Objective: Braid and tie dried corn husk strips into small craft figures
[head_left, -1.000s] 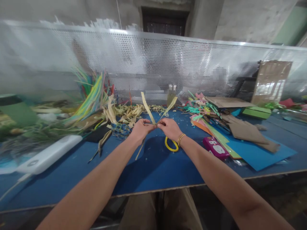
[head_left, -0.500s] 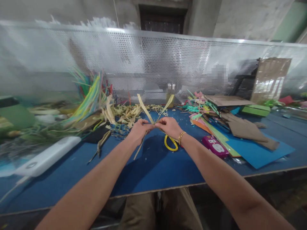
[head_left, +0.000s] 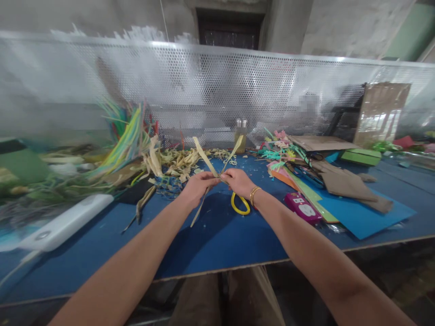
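Note:
My left hand (head_left: 196, 186) and my right hand (head_left: 239, 181) meet above the blue table (head_left: 210, 240), both pinched on pale dried leaf strips (head_left: 204, 156) that cross between the fingertips. Two strip ends fan upward in a V and one end hangs down toward the table under my left hand. A gold bracelet sits on my right wrist. Yellow-handled scissors (head_left: 239, 207) lie on the table just below my right hand.
A heap of dried leaf strips (head_left: 176, 163) and coloured strips (head_left: 127, 136) lies at the back left. A white flat device (head_left: 64, 222) is at left. Pink box (head_left: 303, 207), blue card (head_left: 363, 216), brown paper (head_left: 343, 181) at right. A small bottle (head_left: 239, 129) stands before the perforated metal screen (head_left: 217, 86).
Both hands stay pinched on the crossed strips and have shifted slightly; the view has moved a little. Nothing else has changed.

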`<action>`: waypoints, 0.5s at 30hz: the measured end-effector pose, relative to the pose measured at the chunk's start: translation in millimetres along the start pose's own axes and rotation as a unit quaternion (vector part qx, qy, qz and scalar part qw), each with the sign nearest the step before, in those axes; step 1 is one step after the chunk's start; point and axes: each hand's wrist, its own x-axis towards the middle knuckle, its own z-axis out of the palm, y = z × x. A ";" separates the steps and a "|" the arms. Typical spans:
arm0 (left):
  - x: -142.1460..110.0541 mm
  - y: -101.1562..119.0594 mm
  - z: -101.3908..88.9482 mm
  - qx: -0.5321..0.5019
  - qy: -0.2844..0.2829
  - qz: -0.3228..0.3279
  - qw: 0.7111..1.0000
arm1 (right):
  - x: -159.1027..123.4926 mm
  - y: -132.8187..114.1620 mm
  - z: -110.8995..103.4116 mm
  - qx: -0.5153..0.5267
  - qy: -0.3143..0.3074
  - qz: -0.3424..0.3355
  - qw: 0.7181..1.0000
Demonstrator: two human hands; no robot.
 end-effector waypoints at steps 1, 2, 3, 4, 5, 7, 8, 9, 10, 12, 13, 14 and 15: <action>-0.1 0.0 0.0 0.007 0.000 0.001 1.000 | 0.1 0.5 0.1 0.000 -0.001 -0.002 1.000; -0.1 0.0 0.0 0.016 -0.002 -0.002 1.000 | 0.2 0.8 0.1 0.002 -0.002 -0.003 1.000; -0.1 0.0 -0.2 0.028 -0.003 -0.005 1.000 | 0.2 0.8 0.2 0.008 -0.006 -0.002 1.000; 0.0 0.0 -0.3 0.040 -0.002 -0.008 0.999 | 0.1 0.7 0.2 0.019 -0.010 0.002 1.000; 0.1 0.0 -0.5 0.049 0.000 -0.009 0.999 | -0.1 0.2 0.2 0.032 -0.016 0.008 0.999; 0.6 -0.1 -1.0 0.057 0.012 -0.009 0.998 | -0.9 -1.7 -0.5 0.064 -0.026 0.021 0.997; 0.9 0.0 -1.4 0.056 0.020 -0.007 0.998 | -1.5 -3.0 -1.2 0.082 -0.028 0.024 0.996; 1.4 0.1 -1.9 0.052 0.029 -0.004 0.998 | -2.2 -4.5 -2.2 0.100 -0.030 0.027 0.994; 1.8 0.2 -2.4 0.048 0.035 -0.003 0.998 | -3.0 -6.2 -3.3 0.117 -0.033 0.030 0.992; 2.7 0.7 -3.6 0.040 0.041 -0.001 0.998 | -4.3 -9.4 -5.7 0.138 -0.041 0.039 0.989; 3.1 1.0 -4.2 0.035 0.041 0.000 0.999 | -4.8 -10.7 -6.6 0.143 -0.045 0.045 0.988; 3.3 1.4 -4.7 0.030 0.040 -0.002 0.999 | -5.2 -11.9 -7.2 0.147 -0.047 0.050 0.987; 3.4 1.8 -5.1 0.027 0.038 -0.006 0.999 | -5.4 -12.8 -7.6 0.152 -0.047 0.054 0.986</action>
